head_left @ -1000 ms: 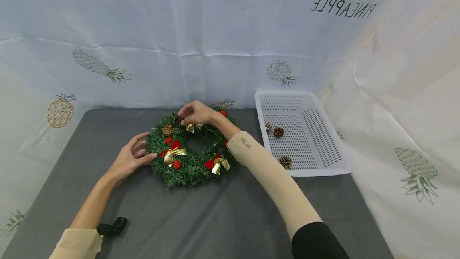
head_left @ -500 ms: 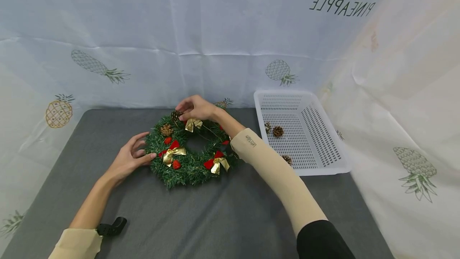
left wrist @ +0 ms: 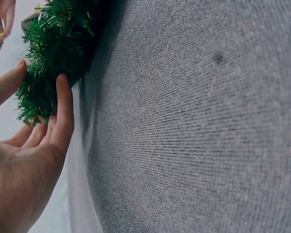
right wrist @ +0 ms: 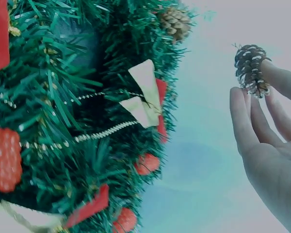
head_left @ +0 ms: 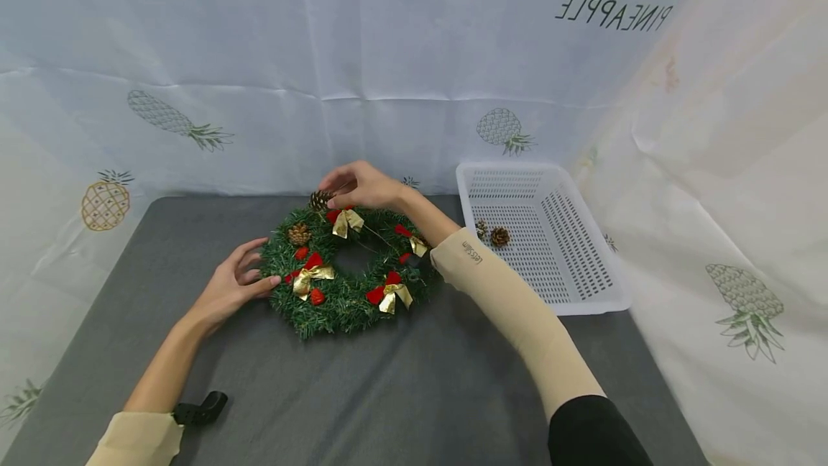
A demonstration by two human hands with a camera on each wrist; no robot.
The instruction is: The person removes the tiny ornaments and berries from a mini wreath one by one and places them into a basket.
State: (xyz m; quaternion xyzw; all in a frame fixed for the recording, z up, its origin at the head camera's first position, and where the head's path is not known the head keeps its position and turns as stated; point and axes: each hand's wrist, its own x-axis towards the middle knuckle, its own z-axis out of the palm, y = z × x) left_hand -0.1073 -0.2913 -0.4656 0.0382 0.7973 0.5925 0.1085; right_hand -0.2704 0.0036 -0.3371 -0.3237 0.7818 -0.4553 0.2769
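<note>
A green wreath (head_left: 336, 315) with red and gold bows and red berries lies on the grey table. My left hand (head_left: 226, 282) curves round its left edge; in the left wrist view the thumb and fingers of that hand (left wrist: 34, 160) are on either side of the greenery. Above the wreath's back edge, my right hand (head_left: 365, 185) pinches a pinecone (head_left: 320, 200). The right wrist view shows the pinecone (right wrist: 250, 70) between thumb and fingers of the right hand (right wrist: 276, 141), apart from the wreath (right wrist: 106, 63). Another pinecone (head_left: 300, 234) sits on the wreath's upper left.
A white perforated basket (head_left: 582, 265) stands at the right of the table, with small pinecones (head_left: 500, 236) near its left side. My right forearm crosses in front of its near left corner. A pineapple-print cloth (head_left: 388, 56) hangs behind the table.
My right hand has risen slightly away from the wreath with the pinecone, and the right forearm has shifted right, covering a pinecone in the basket. My left hand has stayed in place.
</note>
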